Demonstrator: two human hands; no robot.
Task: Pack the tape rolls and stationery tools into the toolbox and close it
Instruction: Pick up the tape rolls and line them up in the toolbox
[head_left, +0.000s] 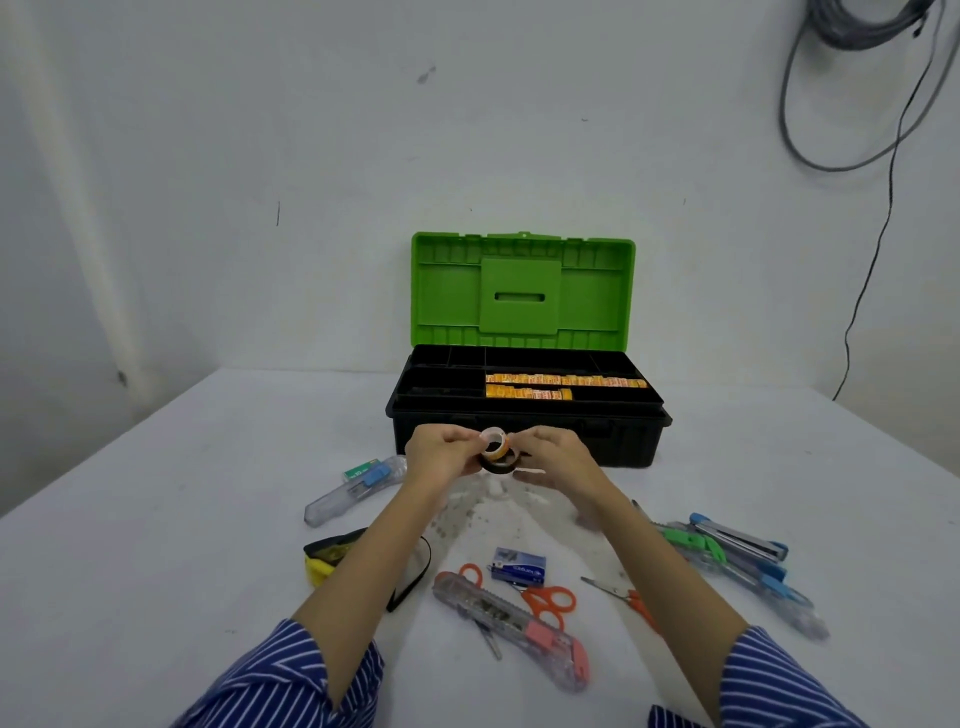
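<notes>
Just before the open toolbox (527, 415) on the worktop (156, 519), I see both hands, left (441, 449) and right (558, 457), pinching stacked tape rolls (497, 451) between them.

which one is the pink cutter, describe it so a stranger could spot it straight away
Start at the green-lidded toolbox at the back of the table and come straight toward the camera, past both hands. The pink cutter lies nearest the front edge, between the forearms, partly over the orange scissors. It alone has a pink slider; the other clear cutters have blue ones.
</notes>
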